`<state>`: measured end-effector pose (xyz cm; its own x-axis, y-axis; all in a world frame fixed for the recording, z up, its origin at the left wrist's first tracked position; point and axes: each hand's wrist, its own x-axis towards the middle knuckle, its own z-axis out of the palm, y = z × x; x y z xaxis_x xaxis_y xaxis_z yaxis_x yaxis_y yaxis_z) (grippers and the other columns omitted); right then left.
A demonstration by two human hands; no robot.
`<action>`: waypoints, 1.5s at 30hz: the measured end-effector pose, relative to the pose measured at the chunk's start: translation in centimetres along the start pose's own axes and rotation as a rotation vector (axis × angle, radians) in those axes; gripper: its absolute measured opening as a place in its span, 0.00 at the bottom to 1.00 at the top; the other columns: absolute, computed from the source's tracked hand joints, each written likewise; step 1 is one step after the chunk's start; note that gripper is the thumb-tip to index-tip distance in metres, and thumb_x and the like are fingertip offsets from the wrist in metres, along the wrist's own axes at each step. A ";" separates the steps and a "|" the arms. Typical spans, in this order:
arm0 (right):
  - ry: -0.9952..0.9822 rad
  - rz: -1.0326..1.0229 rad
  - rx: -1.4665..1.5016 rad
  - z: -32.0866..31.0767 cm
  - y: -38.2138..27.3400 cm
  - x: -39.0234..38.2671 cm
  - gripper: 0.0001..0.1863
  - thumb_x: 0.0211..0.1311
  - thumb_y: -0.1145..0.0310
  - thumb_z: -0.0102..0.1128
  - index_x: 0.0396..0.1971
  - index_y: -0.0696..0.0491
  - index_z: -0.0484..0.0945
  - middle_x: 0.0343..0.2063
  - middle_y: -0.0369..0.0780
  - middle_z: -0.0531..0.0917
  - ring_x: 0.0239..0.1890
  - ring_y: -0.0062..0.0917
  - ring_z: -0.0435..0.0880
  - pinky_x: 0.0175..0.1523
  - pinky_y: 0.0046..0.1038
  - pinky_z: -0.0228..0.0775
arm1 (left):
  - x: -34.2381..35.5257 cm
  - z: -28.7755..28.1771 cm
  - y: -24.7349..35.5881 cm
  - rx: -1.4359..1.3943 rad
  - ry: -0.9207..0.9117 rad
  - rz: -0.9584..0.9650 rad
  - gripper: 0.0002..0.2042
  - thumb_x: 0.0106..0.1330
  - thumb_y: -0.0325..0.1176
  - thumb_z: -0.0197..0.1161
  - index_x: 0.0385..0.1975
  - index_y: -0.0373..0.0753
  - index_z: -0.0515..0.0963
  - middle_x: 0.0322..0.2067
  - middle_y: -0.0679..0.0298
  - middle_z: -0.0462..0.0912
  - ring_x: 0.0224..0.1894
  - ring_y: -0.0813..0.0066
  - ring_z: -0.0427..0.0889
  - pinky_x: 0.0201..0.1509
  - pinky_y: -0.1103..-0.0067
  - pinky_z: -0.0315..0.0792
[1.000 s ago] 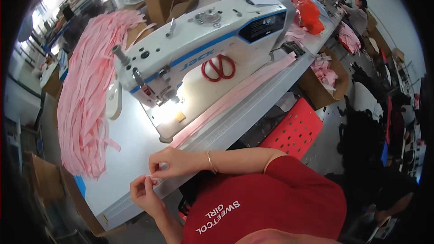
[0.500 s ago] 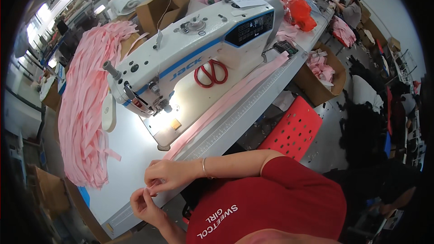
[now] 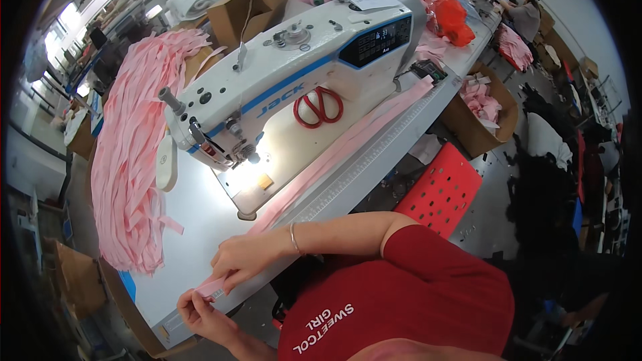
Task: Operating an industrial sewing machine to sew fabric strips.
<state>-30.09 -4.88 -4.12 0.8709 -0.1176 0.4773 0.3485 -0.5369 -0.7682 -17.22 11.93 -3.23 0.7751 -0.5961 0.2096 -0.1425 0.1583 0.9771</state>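
My left hand (image 3: pixel 197 311), low on the left of the head view, pinches the end of a pale pink fabric strip (image 3: pixel 341 135) over the table's front edge. Just above and right of it my right hand (image 3: pixel 242 259) has its fingers on the same strip, which runs diagonally along the front of a white sewing machine (image 3: pixel 314 47) toward its right end. A printed ruler (image 3: pixel 334 197) lies along the table edge below the strip. Red-handled scissors (image 3: pixel 317 108) rest on the machine bed. A thick pile of pink strips (image 3: pixel 130 154) lies left of the machine.
Cardboard boxes stand behind the machine (image 3: pixel 227 23) and at the right (image 3: pixel 495 127), the latter holding pink pieces. A red perforated panel (image 3: pixel 438 190) sits below the table edge. Orange bagged material (image 3: pixel 451 20) lies at back right. A co-worker (image 3: pixel 521 13) is at another station beyond.
Both hands have shifted down and to the left along the table edge with the strip. A short length of pink strip now shows between them.
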 end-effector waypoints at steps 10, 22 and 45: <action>-0.302 0.303 0.095 -4.6 0.6 -1.9 0.22 0.60 0.56 0.66 0.22 0.62 0.76 0.18 0.47 0.78 0.23 0.37 0.78 0.32 0.36 0.68 | 2.8 -3.9 -2.5 -0.157 0.110 -0.151 0.02 0.72 0.27 0.59 0.36 0.37 0.75 0.28 0.71 0.73 0.27 0.86 0.68 0.31 0.87 0.63; -0.385 0.510 0.017 -12.3 1.0 -9.4 0.24 0.63 0.55 0.65 0.18 0.61 0.73 0.15 0.41 0.77 0.19 0.26 0.76 0.29 0.32 0.65 | 4.6 -11.4 -6.7 -0.076 0.130 -0.401 0.04 0.70 0.30 0.63 0.39 0.40 0.77 0.29 0.73 0.77 0.29 0.88 0.73 0.29 0.90 0.69; -0.220 1.147 0.074 -24.1 -4.7 -23.8 0.15 0.65 0.62 0.64 0.26 0.59 0.80 0.21 0.34 0.81 0.21 0.16 0.76 0.29 0.22 0.69 | 8.4 -24.1 -9.2 0.168 0.180 -0.452 0.04 0.68 0.31 0.66 0.38 0.44 0.78 0.28 0.75 0.79 0.28 0.89 0.76 0.31 0.92 0.71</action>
<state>-60.77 -19.73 -1.58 0.7266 -0.3507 -0.5908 -0.6679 -0.1593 -0.7270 5.43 24.45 -11.39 0.8739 -0.4280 -0.2306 0.1459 -0.2216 0.9642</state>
